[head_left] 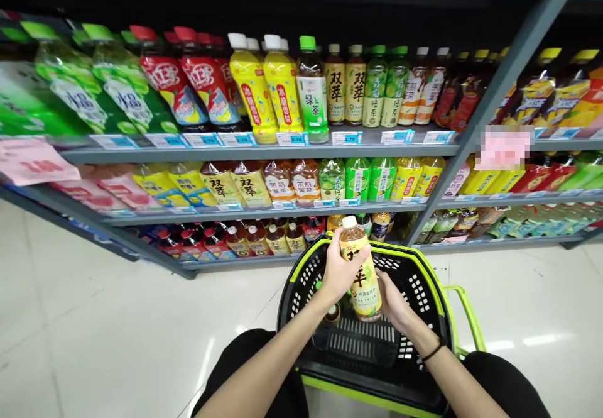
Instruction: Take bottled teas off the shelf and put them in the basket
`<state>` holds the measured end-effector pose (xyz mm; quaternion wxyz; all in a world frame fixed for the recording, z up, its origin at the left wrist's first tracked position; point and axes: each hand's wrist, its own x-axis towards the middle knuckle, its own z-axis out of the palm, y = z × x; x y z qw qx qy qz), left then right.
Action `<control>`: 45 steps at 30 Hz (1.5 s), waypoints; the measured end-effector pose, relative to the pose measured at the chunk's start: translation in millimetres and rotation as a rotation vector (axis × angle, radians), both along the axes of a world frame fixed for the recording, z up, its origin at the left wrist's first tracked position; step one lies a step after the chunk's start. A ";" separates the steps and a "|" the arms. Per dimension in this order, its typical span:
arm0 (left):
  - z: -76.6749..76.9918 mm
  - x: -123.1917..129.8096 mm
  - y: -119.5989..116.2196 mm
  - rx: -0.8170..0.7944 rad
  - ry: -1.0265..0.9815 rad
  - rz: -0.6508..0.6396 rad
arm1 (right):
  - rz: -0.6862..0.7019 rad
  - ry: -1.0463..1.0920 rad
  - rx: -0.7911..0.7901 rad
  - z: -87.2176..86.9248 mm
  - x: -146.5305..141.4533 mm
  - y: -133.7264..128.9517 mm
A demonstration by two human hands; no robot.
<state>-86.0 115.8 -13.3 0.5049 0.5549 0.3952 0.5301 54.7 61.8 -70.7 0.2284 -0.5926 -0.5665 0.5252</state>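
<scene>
A yellow-labelled drink bottle [362, 280] with a white cap is held tilted over a black shopping basket [414, 355] with a lime-green rim. My left hand [340, 266] is closed round the bottle's upper part, thumb across the label. Against its lower right side rests my right hand [393, 302], its fingers partly hidden behind the bottle. Inside the basket, at the left, lie bottles with green and dark caps [332, 312], partly covered by my left forearm.
Shelves [264, 149] full of bottled drinks stand in front, with price tags along their edges. A pink sign [38, 161] hangs at the left. The basket's green handle [466, 311] sticks out to the right. Pale tiled floor [117, 317] lies around.
</scene>
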 end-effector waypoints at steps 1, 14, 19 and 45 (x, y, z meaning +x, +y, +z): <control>1.8 -2.6 -1.9 0.035 -0.021 -0.001 | -0.047 0.225 -0.065 -1.6 -4.8 -2.6; 4.9 1.6 -9.1 0.263 0.124 -0.142 | -0.266 0.845 -0.238 -20.7 -3.1 -18.8; 3.2 0.3 -9.0 0.346 0.089 -0.224 | 0.065 0.957 -0.301 -25.3 4.8 -25.8; -9.5 0.1 -14.3 0.326 0.038 -0.203 | 0.267 0.917 -0.407 -23.0 5.5 -29.9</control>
